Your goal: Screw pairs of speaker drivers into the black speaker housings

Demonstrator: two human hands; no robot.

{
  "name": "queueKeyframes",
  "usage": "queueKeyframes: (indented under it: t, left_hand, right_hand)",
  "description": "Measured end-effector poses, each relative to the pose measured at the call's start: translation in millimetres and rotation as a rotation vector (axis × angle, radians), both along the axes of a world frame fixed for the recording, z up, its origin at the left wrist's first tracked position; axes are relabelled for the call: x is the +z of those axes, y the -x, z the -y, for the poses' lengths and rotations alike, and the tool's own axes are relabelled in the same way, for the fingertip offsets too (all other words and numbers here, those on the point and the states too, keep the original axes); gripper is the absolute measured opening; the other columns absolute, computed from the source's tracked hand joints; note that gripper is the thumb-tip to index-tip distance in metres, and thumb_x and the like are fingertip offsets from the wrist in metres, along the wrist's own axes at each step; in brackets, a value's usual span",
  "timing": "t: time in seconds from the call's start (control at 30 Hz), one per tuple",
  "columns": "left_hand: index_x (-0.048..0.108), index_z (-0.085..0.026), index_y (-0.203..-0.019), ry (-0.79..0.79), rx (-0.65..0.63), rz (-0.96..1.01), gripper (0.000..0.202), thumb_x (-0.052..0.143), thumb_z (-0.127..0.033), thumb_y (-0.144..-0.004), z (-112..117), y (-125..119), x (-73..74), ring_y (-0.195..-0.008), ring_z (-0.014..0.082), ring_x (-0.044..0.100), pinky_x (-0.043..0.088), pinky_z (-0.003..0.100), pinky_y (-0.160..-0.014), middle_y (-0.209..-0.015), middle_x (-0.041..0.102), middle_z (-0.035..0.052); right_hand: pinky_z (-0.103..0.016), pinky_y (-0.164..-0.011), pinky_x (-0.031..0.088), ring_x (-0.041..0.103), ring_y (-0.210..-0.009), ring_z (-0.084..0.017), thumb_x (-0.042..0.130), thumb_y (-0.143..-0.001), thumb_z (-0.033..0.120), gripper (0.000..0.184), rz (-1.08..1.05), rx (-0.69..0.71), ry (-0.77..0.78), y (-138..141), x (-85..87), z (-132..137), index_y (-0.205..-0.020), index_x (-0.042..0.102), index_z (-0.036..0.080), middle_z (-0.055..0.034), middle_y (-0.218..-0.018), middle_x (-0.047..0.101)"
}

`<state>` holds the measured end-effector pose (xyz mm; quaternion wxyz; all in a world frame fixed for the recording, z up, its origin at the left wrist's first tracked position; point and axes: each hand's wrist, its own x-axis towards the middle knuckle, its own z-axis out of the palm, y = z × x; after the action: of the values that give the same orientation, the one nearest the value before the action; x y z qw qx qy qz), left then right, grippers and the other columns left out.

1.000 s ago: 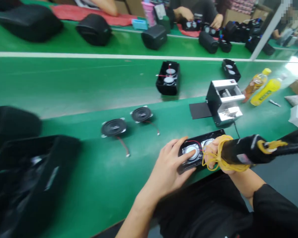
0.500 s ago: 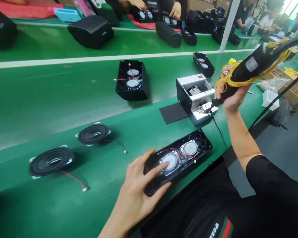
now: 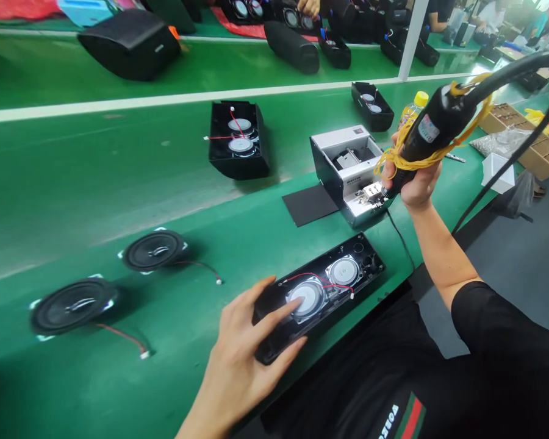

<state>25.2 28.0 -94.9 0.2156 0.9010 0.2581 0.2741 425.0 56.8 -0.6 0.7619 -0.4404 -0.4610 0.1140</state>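
Observation:
My left hand lies with fingers spread over the near end of a long black speaker housing at the bench's front edge, one fingertip on a silver driver. Two silver drivers with red wires sit inside it. My right hand is closed round a black electric screwdriver wound with yellow cord. Its tip rests at the front slot of a small silver screw feeder box.
Two loose black speaker cones with red leads lie on the green bench at left. Another open housing stands on the belt, a smaller one farther right. Yellow bottle, cardboard trays and other people's hands at the back.
My right hand lifted the screwdriver off the housing and carried it up to the screw feeder. My left hand stayed on the housing. The view shifted right.

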Motion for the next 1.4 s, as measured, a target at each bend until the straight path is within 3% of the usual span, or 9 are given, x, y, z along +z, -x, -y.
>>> queueKeyframes:
  t: [0.3, 0.47, 0.63, 0.77, 0.9, 0.97, 1.1, 1.27, 1.4]
  left_hand:
    - [0.068, -0.04, -0.149, -0.002, -0.007, -0.03, 0.044, 0.068, -0.038, -0.105, -1, 2, 0.1, -0.153, 0.0472, 0.056, 0.058, 0.073, -0.116, -0.174, 0.05, 0.0128]
    - [0.071, -0.038, -0.148, 0.001, -0.008, -0.044, 0.045, 0.07, -0.034, -0.103, 0, 2, 3.4, -0.155, 0.0502, 0.057, 0.056, 0.077, -0.119, -0.177, 0.049, 0.0137]
    - [0.07, -0.04, -0.15, 0.039, -0.004, -0.06, 0.046, 0.07, -0.037, -0.104, 0, 3, 5.6, -0.16, 0.0526, 0.052, 0.056, 0.08, -0.12, -0.184, 0.042, 0.01]
    - [0.072, -0.039, -0.148, 0.049, 0.0, -0.066, 0.046, 0.071, -0.037, -0.102, 0, 4, 6.4, -0.158, 0.0527, 0.055, 0.058, 0.079, -0.118, -0.184, 0.043, 0.0102]
    - [0.069, -0.038, -0.15, 0.045, -0.01, -0.085, 0.043, 0.068, -0.036, -0.107, 0, 5, 6.0, -0.16, 0.051, 0.053, 0.057, 0.079, -0.118, -0.183, 0.042, 0.0131]
    - [0.067, -0.038, -0.151, 0.048, -0.011, -0.089, 0.043, 0.067, -0.037, -0.108, 1, 5, 5.7, -0.16, 0.0507, 0.052, 0.057, 0.079, -0.119, -0.184, 0.041, 0.0134]
    - [0.068, -0.037, -0.151, 0.03, -0.016, -0.072, 0.043, 0.067, -0.04, -0.108, 1, 4, 6.4, -0.156, 0.0517, 0.055, 0.06, 0.077, -0.114, -0.182, 0.043, 0.0149]
    - [0.069, -0.036, -0.152, 0.058, -0.014, -0.072, 0.046, 0.068, -0.047, -0.107, 3, 1, 8.2, -0.16, 0.0542, 0.051, 0.059, 0.078, -0.117, -0.187, 0.035, 0.0135]
    - [0.071, -0.038, -0.152, 0.075, -0.024, -0.061, 0.05, 0.072, -0.051, -0.104, 4, 0, 8.8, -0.165, 0.0529, 0.046, 0.055, 0.076, -0.123, -0.192, 0.029, 0.0089]
  right_hand:
    - [-0.03, -0.044, 0.041, 0.045, -0.044, -0.012, 0.05, -0.08, 0.109, 0.086, -0.039, 0.062, -0.017, -13, -5.0, -16, -0.113, 0.066, 0.031, 0.0082, -0.059, 0.049]
    - [-0.033, -0.067, 0.061, 0.064, -0.067, -0.017, 0.059, -0.079, 0.106, 0.077, -0.059, 0.115, -0.002, -16, -12.6, -19, -0.101, 0.064, 0.032, 0.0071, -0.059, 0.047]
    - [-0.025, -0.072, 0.063, 0.065, -0.072, -0.01, 0.068, -0.08, 0.102, 0.075, -0.041, 0.203, -0.076, -18, -13.7, -22, -0.089, 0.05, 0.03, 0.0107, -0.061, 0.036]
    - [-0.028, -0.057, 0.058, 0.059, -0.062, -0.013, 0.056, -0.082, 0.108, 0.078, 0.008, 0.154, -0.011, -14, -2.9, -25, -0.083, 0.044, 0.031, 0.0083, -0.062, 0.039]
    - [-0.025, -0.057, 0.054, 0.042, -0.051, -0.009, 0.053, -0.086, 0.107, 0.076, 0.096, 0.271, -0.011, -10, 2.4, -28, -0.081, 0.042, 0.031, 0.012, -0.056, 0.029]
    - [-0.026, -0.057, 0.054, 0.042, -0.051, -0.01, 0.049, -0.089, 0.106, 0.074, 0.065, 0.253, 0.013, -10, 0.7, -29, -0.083, 0.045, 0.032, 0.0116, -0.055, 0.029]
    - [-0.028, -0.055, 0.052, 0.05, -0.055, -0.013, 0.048, -0.074, 0.114, 0.084, 0.018, 0.143, 0.037, -8, -2.1, -27, -0.089, 0.058, 0.032, 0.0093, -0.055, 0.035]
    - [-0.026, -0.041, 0.033, 0.04, -0.043, -0.01, 0.05, -0.094, 0.096, 0.074, -0.04, 0.096, 0.015, 14, 10.9, 2, -0.106, 0.069, 0.026, 0.0067, -0.064, 0.049]
    - [-0.023, -0.038, 0.032, 0.039, -0.039, -0.011, 0.06, -0.094, 0.086, 0.062, -0.126, 0.222, -0.075, 38, 30.0, 30, -0.122, 0.071, 0.031, 0.0078, -0.061, 0.047]
